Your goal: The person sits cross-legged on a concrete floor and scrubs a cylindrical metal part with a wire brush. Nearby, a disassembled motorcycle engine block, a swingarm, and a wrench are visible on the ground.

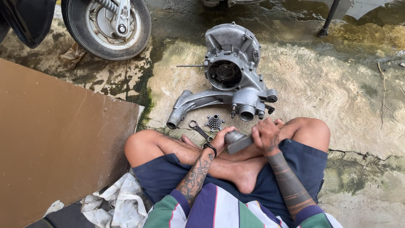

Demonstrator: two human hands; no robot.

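- The grey cast-aluminium engine casing [232, 80] lies on the wet concrete ahead of my crossed legs, within reach.
- My right hand [266, 136] and left hand [219, 138] both close around a short grey metal cylinder [236, 140], steadying it over my lap.
- A small steel spanner [198, 129] and 1 toothed round metal part [214, 123] rest just beside my left hand.

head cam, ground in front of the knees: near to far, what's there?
Hands, left hand and right hand, on a grey metal cylinder → spanner and small round perforated part → engine casing → scooter wheel.
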